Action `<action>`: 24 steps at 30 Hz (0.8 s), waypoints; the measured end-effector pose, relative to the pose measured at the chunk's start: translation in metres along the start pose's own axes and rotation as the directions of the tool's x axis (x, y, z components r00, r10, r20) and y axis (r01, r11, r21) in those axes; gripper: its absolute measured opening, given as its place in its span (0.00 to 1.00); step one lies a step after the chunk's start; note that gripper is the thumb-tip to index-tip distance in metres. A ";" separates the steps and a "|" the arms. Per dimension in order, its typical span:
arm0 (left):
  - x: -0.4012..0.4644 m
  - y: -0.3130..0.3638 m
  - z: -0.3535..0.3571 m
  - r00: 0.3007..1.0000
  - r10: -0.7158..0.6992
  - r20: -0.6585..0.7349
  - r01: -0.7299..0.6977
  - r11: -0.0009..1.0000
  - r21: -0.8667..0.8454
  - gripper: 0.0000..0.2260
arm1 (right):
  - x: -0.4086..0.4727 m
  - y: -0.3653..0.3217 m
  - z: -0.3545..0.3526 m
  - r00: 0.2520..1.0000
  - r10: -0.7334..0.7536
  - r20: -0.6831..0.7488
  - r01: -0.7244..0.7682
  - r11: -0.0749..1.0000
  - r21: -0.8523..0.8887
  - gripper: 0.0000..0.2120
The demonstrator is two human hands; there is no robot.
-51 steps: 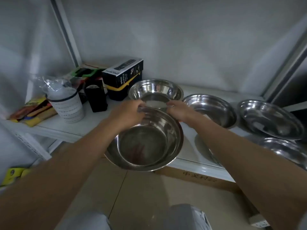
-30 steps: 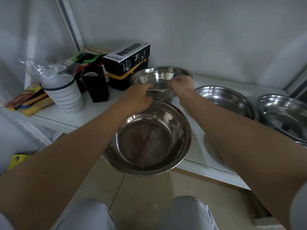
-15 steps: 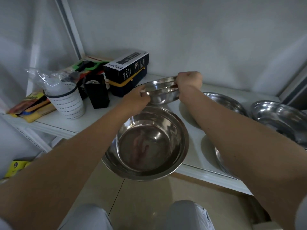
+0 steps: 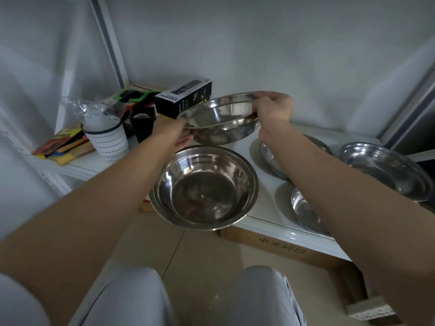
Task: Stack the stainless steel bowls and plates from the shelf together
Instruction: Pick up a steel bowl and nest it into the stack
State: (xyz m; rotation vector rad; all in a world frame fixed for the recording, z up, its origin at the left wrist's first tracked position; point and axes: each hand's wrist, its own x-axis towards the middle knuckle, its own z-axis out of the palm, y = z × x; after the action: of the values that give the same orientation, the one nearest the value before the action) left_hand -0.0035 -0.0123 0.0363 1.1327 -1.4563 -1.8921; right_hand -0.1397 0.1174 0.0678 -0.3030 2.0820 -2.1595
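Note:
A steel bowl (image 4: 221,118) hangs in the air above the shelf, tilted. My left hand (image 4: 173,135) grips its near-left rim and my right hand (image 4: 273,109) grips its far-right rim. Just below it a larger steel bowl (image 4: 204,187) sits at the front edge of the white shelf (image 4: 263,184), partly overhanging. It looks like two nested bowls, going by a double rim on its left. To the right lie three shallow steel plates: one (image 4: 273,156) behind my right forearm, one (image 4: 303,212) near the front edge, one (image 4: 386,170) at the far right.
On the shelf's left stand a white perforated cup (image 4: 108,140) with a plastic bag, a black box (image 4: 183,100), a black holder (image 4: 142,125) and flat packets (image 4: 63,144). A cardboard box (image 4: 282,245) sits on the floor under the shelf. My knees show at the bottom.
Both hands took hold of the rear bowl, lifted it off the shelf and brought it toward me, above the front bowl. The front bowl has stayed at the shelf edge.

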 end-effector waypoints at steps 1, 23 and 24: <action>-0.004 0.000 -0.007 1.000 -0.023 0.007 0.022 1.000 0.013 0.08 | -0.006 -0.001 -0.002 1.000 -0.008 0.026 0.008 1.000 -0.023 0.15; -0.056 -0.037 -0.071 0.992 -0.080 -0.098 0.118 0.864 0.489 0.15 | -0.067 0.045 -0.036 0.953 0.055 0.297 0.215 0.565 -0.796 0.14; -0.054 -0.038 -0.071 0.992 -0.063 -0.112 0.113 0.847 0.520 0.14 | -0.068 0.046 -0.039 0.951 0.079 0.300 0.210 0.549 -0.809 0.13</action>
State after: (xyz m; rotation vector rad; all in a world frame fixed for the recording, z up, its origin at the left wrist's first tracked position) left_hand 0.0893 0.0041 0.0111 1.5287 -1.9681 -1.5015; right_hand -0.0853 0.1691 0.0166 -0.7509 2.7493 -0.8353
